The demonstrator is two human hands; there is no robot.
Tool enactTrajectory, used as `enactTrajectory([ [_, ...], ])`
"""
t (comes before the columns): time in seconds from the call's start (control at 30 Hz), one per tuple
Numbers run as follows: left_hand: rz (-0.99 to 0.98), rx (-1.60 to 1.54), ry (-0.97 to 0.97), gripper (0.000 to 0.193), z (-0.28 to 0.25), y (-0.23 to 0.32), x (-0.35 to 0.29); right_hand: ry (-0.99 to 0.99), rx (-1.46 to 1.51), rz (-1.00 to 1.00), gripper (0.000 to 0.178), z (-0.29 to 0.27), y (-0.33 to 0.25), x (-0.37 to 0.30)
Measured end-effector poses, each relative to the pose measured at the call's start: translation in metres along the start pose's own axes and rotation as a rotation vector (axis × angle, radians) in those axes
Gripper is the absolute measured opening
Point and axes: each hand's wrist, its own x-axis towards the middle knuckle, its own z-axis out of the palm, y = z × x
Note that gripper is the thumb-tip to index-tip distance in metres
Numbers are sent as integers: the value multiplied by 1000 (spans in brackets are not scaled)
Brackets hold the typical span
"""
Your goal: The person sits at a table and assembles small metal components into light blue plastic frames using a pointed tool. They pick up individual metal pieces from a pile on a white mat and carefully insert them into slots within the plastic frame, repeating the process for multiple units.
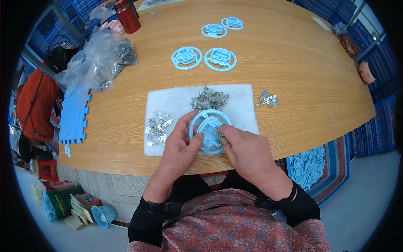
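Reaching in from below; holding blue wheel (207, 136) above white pad (170, 101) in left hand (179, 143), with thumb across its rim; pinching thin piece (215, 133) at its hub with right hand (247, 150), curled inward. Cannot read any writing.

The head-worn fisheye looks down and forward across the table (302, 71). The left hand (181, 140) and right hand (247, 153) are close.
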Motion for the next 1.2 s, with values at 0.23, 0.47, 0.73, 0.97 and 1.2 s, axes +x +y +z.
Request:
enactTrajectory([
  [0.23, -8, 9, 6, 52, 1, 0, 1, -65, -158, -25, 17, -1, -8, 7],
  [0.47, -56, -69, 31, 50, -1, -1, 3, -91, -66, 61, 21, -4, -6, 8],
  [0.73, -126, -187, 24, 52, -8, 5, 5, -28, 357, 316, 28, -16, 6, 5],
  [0.97, -173, -321, 10, 52, -9, 8, 4, -47, 1013, 473, 19, 1, 25, 4],
  [1.2, -317, -986, -241, 47, -21, 2, 8, -117, 1362, 471, 16, -9, 19, 4],
])
